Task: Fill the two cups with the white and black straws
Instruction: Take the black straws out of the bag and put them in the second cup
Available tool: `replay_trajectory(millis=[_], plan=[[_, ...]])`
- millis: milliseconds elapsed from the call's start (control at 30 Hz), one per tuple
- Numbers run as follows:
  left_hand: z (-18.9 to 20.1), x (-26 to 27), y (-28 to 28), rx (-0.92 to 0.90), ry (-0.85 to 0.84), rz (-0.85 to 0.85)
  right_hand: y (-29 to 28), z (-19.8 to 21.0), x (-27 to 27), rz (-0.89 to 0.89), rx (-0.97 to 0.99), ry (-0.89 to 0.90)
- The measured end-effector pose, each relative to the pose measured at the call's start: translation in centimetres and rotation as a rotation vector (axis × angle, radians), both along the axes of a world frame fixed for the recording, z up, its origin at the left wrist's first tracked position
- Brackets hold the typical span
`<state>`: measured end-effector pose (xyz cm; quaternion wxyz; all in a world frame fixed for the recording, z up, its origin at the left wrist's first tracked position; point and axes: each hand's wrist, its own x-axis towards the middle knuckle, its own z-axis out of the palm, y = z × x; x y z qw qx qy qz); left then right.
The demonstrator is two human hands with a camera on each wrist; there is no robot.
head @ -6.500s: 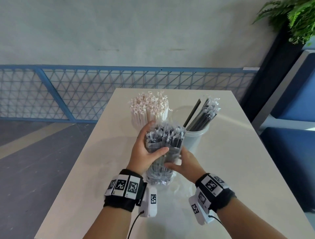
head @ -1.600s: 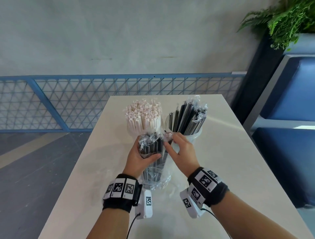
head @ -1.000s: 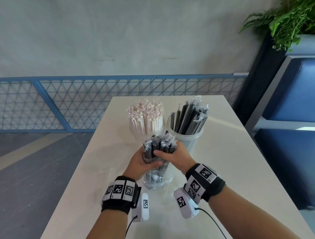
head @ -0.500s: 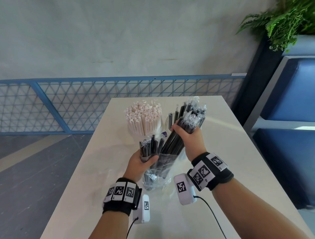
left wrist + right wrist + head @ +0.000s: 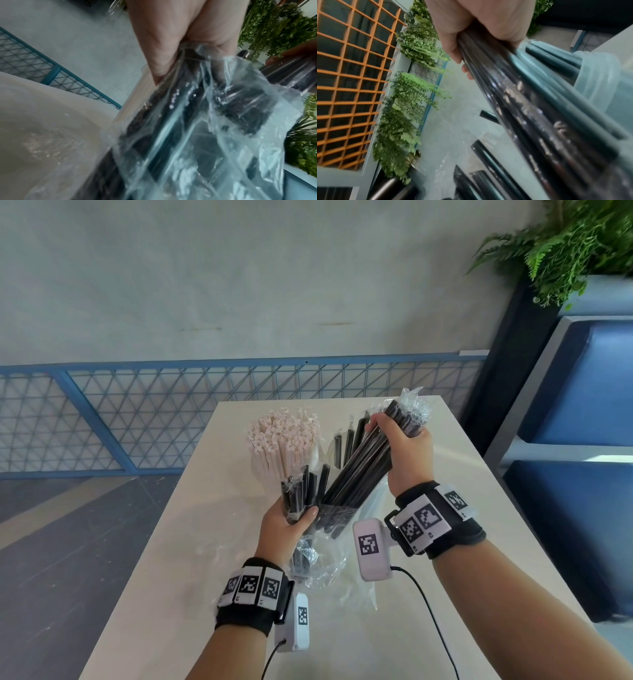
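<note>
Up above the surface (image 5: 219, 594), my right hand (image 5: 407, 453) is wrapped tight around a bunch of black straws (image 5: 363, 470). Their top ends poke out past my fingers, and the bottom ends point down at the clear bag (image 5: 325, 563). My left hand (image 5: 284, 525) squeezes that bag, with more black straws inside it. My left wrist camera shows my fingers (image 5: 159, 54) pinching the crinkly plastic.

Just behind my hands stand the two cups. The one on the left is packed full of white straws (image 5: 282, 443). The other cup (image 5: 330, 450) has some black straws in it, but my hand hides most of it.

I think these straws are light and stiff, and their shiny wrappers look slippery. So I should hold the bunch near the middle, tight, or some could slide out.

I can't see any words to read. My wrist bands (image 5: 424, 518) only have black and white square patterns.
</note>
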<state>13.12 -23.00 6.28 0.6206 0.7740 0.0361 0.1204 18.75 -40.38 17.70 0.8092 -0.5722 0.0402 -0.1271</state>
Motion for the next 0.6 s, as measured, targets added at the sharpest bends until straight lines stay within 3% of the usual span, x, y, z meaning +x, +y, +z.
replay_trajectory(millis=[133, 300, 467, 600], plan=[[-0.3, 0.2, -0.6, 0.032, -0.039, 0.009, 0.1, -0.7, 0.0, -0.015, -0.026, 0.014], [-0.5, 0.3, -1.1, 0.047, -0.035, 0.000, 0.7, -2.6, -1.3, 0.073, -0.253, 0.060], [-0.6, 0.5, -0.7, 0.084, -0.032, 0.004, -0.1, 0.3, -1.5, 0.076, -0.197, -0.065], [-0.7, 0.8, -0.4, 0.145, -0.049, 0.028, -1.5, 3.1, -0.2, -0.043, -0.090, -0.076]])
